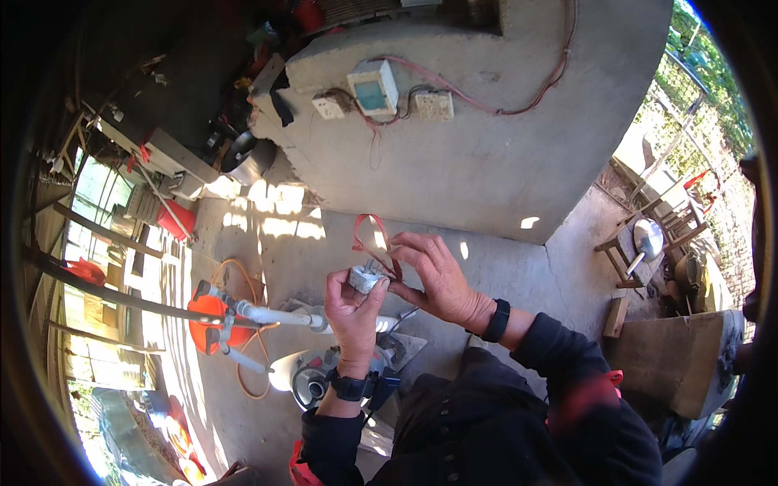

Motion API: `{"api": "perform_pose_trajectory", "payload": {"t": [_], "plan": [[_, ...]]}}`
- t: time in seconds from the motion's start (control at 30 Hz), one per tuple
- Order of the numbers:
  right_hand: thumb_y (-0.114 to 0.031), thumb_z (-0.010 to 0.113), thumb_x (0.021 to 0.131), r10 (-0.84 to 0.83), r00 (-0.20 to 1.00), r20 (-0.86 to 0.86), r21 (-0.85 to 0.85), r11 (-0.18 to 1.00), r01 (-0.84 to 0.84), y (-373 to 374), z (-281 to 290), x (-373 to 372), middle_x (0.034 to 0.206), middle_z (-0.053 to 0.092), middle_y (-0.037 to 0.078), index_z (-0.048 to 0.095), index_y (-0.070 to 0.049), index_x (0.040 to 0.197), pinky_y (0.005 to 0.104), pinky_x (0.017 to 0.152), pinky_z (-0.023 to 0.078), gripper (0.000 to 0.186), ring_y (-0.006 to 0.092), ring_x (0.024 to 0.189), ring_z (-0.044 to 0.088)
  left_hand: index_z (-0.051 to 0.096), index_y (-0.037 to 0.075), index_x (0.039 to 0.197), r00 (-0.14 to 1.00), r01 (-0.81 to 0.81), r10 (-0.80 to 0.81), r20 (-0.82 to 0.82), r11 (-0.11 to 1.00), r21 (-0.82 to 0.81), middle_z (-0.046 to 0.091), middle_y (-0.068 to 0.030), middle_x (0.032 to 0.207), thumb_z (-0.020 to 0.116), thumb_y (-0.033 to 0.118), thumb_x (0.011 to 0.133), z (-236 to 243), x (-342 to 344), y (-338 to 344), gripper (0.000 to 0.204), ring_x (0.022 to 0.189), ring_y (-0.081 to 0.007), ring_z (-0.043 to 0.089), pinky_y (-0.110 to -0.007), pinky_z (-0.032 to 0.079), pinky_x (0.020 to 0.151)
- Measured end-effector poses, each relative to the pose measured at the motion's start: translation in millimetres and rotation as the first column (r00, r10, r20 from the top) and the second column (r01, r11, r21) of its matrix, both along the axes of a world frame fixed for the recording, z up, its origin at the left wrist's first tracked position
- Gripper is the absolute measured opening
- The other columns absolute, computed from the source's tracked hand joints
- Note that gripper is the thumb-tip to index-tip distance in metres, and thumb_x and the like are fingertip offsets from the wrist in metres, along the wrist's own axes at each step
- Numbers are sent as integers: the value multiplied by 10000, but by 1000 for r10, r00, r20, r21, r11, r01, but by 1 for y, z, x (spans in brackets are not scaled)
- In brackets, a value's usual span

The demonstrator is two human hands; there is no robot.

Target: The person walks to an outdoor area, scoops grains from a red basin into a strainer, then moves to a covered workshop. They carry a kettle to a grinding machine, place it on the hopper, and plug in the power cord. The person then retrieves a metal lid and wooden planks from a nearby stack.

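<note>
Red looped wires (371, 235) pinched by right hand (438, 279); left hand (350, 308) grips small boxy fitting (364, 279).

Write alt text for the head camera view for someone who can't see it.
Seen from above, a person's left hand holds a small pale grey block while the right hand pinches a red strap looped above it. Below the hands, white pipes and an orange tub sit on a concrete floor, with a curved concrete wall carrying electrical boxes behind.

Up top you have a concrete wall (454, 154) carrying switch boxes (373, 87) and a red wire (519, 105); lower left, a white pipe (267, 314) crosses an orange bucket (207, 322) (partly shaded).
</note>
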State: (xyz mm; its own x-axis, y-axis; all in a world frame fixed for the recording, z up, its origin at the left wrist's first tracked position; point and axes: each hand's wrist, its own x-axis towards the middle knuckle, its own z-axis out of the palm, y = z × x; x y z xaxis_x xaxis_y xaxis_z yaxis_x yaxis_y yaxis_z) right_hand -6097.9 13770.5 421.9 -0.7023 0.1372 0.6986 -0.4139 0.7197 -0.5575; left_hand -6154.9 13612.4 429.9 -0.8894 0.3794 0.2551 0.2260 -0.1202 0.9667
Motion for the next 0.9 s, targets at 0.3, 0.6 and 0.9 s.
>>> {"api": "perform_pose_trajectory", "payload": {"t": [0.3, 0.6, 0.9], "plan": [[-233, 634, 827, 46, 994, 101, -54, 998, -41, 35, -32, -19, 950, 611, 96, 592, -52, 927, 364, 766, 468, 211, 280, 884, 567, 492, 17, 1013, 1000, 3, -2, 25, 999, -38, 599, -45, 903, 695, -20, 791, 14, -11, 60, 304, 828, -90, 573, -235, 508, 732], [-231, 601, 870, 100, 869, 485, -188, 982, -8, 61, -154, -19, 1113, 563, 177, 494, -23, 1156, 417, 889, 434, 369, 364, 1044, 519, 528, 22, 1045, 986, 51, -66, 156, 994, 95, 615, -54, 889, 675, 31, 821, -5, -82, 109, 268, 746, -95, 592, -256, 547, 646], [-274, 651, 843, -183, 557, 810, -75, 910, 409, 156, -160, 62, 1212, 552, 211, 353, -51, 1348, 442, 965, 400, 627, 389, 1147, 487, 479, 10, 1152, 965, 63, -101, 243, 985, 158, 574, -76, 1088, 664, -38, 792, -114, -191, 204, 408, 911, -154, 627, -238, 512, 782]]}}
